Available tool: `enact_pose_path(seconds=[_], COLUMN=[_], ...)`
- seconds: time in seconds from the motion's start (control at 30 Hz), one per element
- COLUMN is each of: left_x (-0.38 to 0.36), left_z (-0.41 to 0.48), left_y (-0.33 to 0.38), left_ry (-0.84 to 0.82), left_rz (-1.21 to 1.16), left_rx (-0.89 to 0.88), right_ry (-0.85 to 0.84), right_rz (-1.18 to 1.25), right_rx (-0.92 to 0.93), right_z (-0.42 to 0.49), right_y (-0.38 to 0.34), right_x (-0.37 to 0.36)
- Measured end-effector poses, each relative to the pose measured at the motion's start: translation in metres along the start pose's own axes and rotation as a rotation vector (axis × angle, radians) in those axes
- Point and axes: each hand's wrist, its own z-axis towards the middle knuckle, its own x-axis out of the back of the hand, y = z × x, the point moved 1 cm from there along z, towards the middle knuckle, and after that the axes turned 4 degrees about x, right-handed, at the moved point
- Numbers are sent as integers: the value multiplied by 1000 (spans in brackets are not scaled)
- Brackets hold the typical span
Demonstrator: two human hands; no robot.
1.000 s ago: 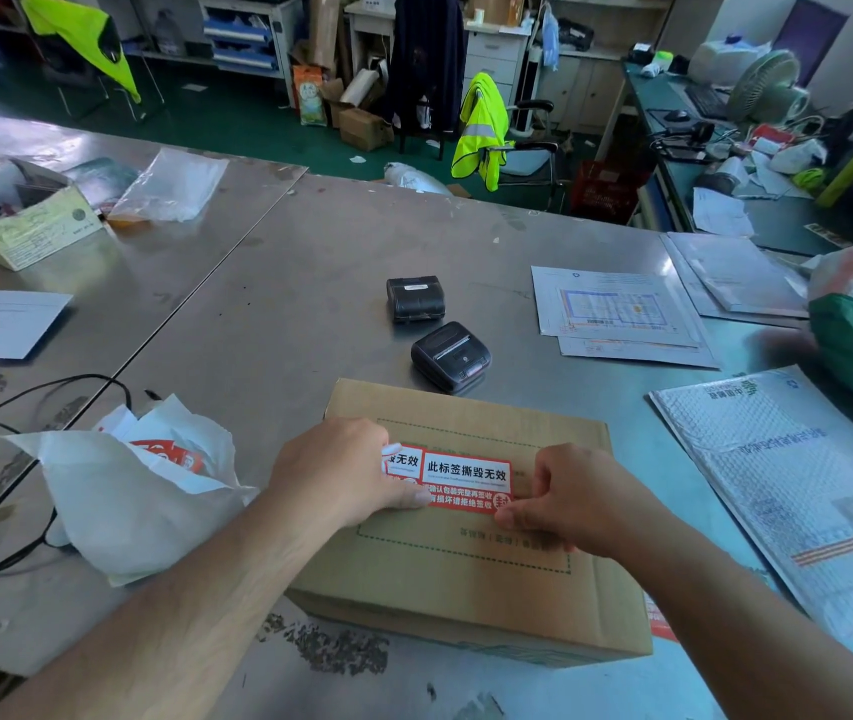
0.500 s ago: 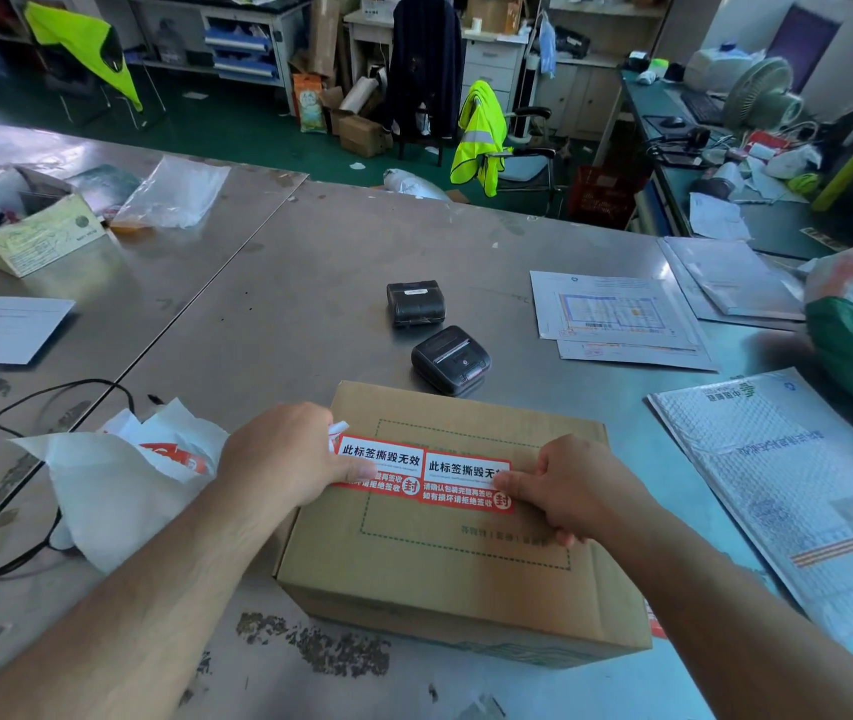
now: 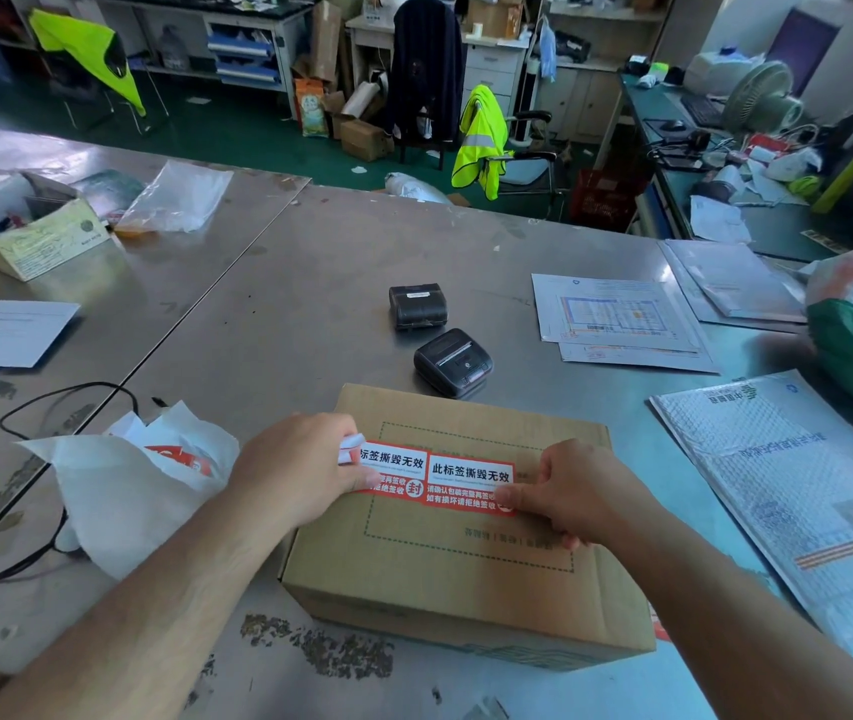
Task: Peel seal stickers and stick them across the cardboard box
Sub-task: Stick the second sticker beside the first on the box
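Observation:
A brown cardboard box point(image 3: 466, 579) lies flat on the steel table in front of me. Across its top runs a red and white seal sticker strip point(image 3: 445, 475) with two printed panels. My left hand point(image 3: 299, 470) is at the strip's left end; its thumb lies on the sticker and its curled fingers pinch a bit of white backing paper point(image 3: 351, 449). My right hand point(image 3: 575, 491) holds the strip's right end, thumb on top and fingers curled against the box lid.
Two small black label printers point(image 3: 453, 361) point(image 3: 416, 304) sit just beyond the box. A crumpled white bag point(image 3: 122, 485) and a black cable point(image 3: 39, 407) lie to the left. A bubble mailer point(image 3: 803, 491) and paper sheets point(image 3: 616, 314) lie to the right.
My left hand has slid to the left along the box top, and a second panel of the sticker now shows between my hands. My right hand has stayed at the right end.

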Motion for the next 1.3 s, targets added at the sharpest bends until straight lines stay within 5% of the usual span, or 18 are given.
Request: enact_pose_path(seconds=[0.2, 0.57, 0.73, 0.9, 1.3], left_x=[-21, -21, -18, -16, -33], left_z=[-5, 7, 5, 0, -20], left_y=[28, 54, 43, 40, 97], left_ry=[22, 47, -78, -52, 236], left_rz=[-4, 1, 68, 62, -376], left_rx=[-73, 107, 37, -8, -122], right_ry=[-10, 78, -16, 94, 428], right_rz=[-16, 85, 101, 87, 367], right_rx=[11, -85, 31, 80, 24], right_z=[-2, 2, -5, -10, -49], right_y=[1, -4, 7, 11, 76], right_x=[1, -4, -2, -7, 1])
